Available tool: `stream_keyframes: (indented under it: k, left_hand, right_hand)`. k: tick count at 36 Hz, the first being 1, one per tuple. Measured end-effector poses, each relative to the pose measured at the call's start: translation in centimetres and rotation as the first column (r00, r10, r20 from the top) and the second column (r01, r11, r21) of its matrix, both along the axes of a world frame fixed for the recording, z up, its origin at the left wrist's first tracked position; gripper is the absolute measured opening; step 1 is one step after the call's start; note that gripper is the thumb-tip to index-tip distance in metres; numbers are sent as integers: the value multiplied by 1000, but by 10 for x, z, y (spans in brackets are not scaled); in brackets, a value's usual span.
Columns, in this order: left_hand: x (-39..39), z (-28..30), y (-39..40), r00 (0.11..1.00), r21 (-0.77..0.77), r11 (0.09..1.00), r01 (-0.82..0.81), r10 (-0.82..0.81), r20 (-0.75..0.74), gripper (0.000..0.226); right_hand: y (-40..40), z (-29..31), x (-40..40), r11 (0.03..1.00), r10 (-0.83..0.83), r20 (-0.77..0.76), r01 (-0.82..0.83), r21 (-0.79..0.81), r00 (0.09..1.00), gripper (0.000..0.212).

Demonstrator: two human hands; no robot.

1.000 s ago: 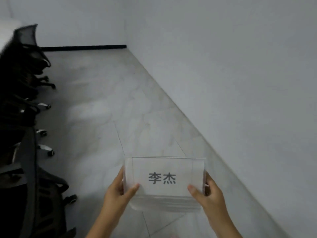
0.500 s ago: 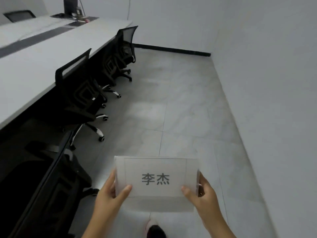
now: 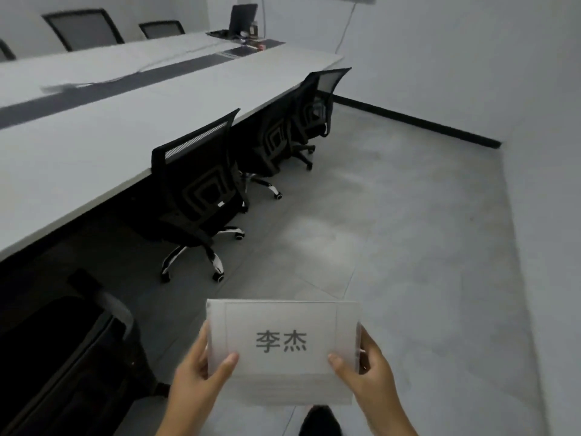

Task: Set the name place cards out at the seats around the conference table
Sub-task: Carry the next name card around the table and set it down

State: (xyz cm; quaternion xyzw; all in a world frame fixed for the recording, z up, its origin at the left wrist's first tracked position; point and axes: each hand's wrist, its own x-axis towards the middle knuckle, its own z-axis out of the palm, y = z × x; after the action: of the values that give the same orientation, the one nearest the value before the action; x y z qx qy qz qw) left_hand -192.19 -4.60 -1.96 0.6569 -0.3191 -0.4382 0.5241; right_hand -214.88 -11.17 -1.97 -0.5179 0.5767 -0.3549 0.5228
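Note:
I hold a stack of clear acrylic name place cards [image 3: 283, 347] low in the middle of the view; the top card bears two dark printed characters. My left hand [image 3: 195, 382] grips the stack's left edge, thumb on the front. My right hand [image 3: 367, 376] grips the right edge the same way. The long white conference table [image 3: 94, 136] with a dark centre strip stretches along the left. No cards are visible on its top.
Black mesh office chairs stand tucked at the table's near side: one [image 3: 201, 196] mid-left, another [image 3: 314, 114] farther on, and one [image 3: 63, 357] close at lower left. More chairs line the far side. A monitor [image 3: 242, 17] sits at the table's end. Grey tiled floor [image 3: 393, 231] lies to the right, bounded by walls.
The view has swung left from the wall and floor onto the table and its chairs. The card stack stays held in both hands at the same place in view.

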Motion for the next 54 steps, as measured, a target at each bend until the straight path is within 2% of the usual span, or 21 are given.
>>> stream_keyframes:
  k: [4,8,10,13,17,26,31,34,38,39,43,46,49,54]
  left_hand:
    - [5,8,-49,984,-18,984,-176,176,14,74]
    - [16,13,-76,934,-3,935,-355,355,35,68]
    - [19,14,-83,908,4,909,-418,417,38,65]
    - [32,19,-96,851,21,851,-524,523,57,63]
    - [69,22,-123,775,16,777,-629,625,87,63]
    - [207,27,-183,691,-21,695,-719,718,89,67]
    - [259,33,-201,604,-5,605,-797,796,43,69]
    - [284,30,-206,539,33,539,-842,842,18,69]
    - [320,32,-218,432,43,431,-901,901,30,65]
    - [329,34,-221,399,45,398,-916,916,32,65]
    - [361,43,-231,274,17,273,-962,960,58,62]
    - [381,50,-235,174,-1,174,-985,983,64,61]
    - [401,54,-237,105,-10,106,-994,992,63,63]
    - [443,57,-241,72,-24,75,-997,993,97,67]
  right_hand:
    - [-88,1,21,982,186,9,-186,-32,982,52]
    - [-152,5,50,943,331,43,-332,22,943,55]
    - [-171,4,65,918,394,39,-395,34,918,61]
    - [-206,-4,99,861,505,27,-506,61,863,82]
    - [-250,-10,162,772,629,59,-631,70,775,86]
    - [-320,3,323,696,718,54,-718,-30,694,68]
    - [-345,19,395,643,766,58,-765,-33,641,65]
    - [-357,20,439,563,826,49,-826,-21,562,60]
    - [-373,13,501,439,896,69,-898,20,440,84]
    - [-377,12,517,403,911,76,-915,31,404,85]
    - [-385,16,576,299,947,120,-954,6,298,62]
    - [-386,18,613,235,963,137,-972,2,233,65]
    - [-384,19,646,211,961,180,-978,4,208,54]
    - [-380,19,698,234,949,214,-972,14,231,85]
